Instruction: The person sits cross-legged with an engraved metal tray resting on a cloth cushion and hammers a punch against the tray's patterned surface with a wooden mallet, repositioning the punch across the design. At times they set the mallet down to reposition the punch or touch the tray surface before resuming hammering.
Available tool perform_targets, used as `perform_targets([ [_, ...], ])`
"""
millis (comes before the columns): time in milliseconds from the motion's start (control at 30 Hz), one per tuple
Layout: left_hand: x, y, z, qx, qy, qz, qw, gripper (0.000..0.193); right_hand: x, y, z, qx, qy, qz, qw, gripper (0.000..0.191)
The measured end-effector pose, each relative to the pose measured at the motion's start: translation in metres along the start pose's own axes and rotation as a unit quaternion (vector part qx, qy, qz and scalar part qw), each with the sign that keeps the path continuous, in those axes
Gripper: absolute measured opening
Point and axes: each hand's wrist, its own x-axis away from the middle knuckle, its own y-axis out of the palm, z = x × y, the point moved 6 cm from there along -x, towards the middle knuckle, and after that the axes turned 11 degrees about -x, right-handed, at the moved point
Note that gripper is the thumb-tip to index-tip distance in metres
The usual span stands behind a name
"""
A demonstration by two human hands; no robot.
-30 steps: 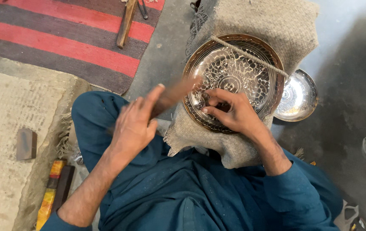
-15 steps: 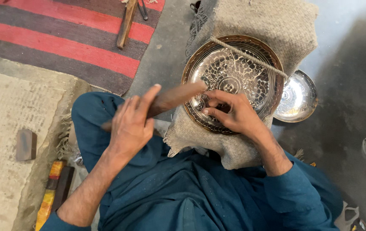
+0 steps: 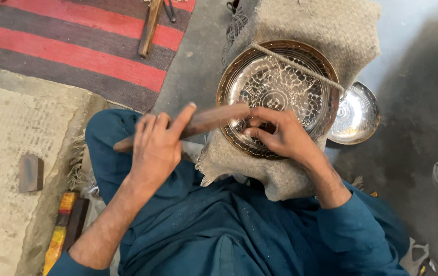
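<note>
Left hand (image 3: 156, 151): fingers curled around a brown wooden mallet (image 3: 198, 122), its far end over the plate's near rim | Right hand (image 3: 280, 135): fingertips pinched together on the engraved metal plate (image 3: 280, 82) | Plate: lies on grey cloth padding (image 3: 331, 30) above the lap | Small shiny metal bowl (image 3: 357, 115) just right of it

Cord (image 3: 301, 65) crosses engraved plate (image 3: 280, 87); small bowl (image 3: 354, 113) crowds right rim; left floor (image 3: 193, 61) open.

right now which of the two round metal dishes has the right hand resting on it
The large engraved plate with the brassy rim, lying on the coarse cloth. The right hand rests on its near edge. The smaller plain shiny bowl sits untouched behind it on the floor.
</note>
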Motion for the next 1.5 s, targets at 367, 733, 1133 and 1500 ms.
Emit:
perform_targets([
  [367,0.003,0.002,-0.003,-0.028,-0.006,-0.030,0.999,0.082,0.001,0.005,-0.008,-0.023,-0.019,-0.005,1.000,0.035],
  [733,0.001,-0.010,-0.002,-0.088,0.024,-0.005,0.996,0.081,0.003,0.005,-0.015,-0.036,-0.044,-0.007,0.998,0.033],
  [1133,0.006,-0.010,-0.002,0.121,-0.059,-0.070,0.988,0.081,-0.004,0.006,-0.018,-0.059,-0.006,-0.008,0.998,0.037],
  [1500,0.032,0.002,0.001,0.240,-0.196,-0.068,0.948,0.078,-0.017,0.004,-0.021,-0.012,0.000,-0.084,0.996,0.039],
])
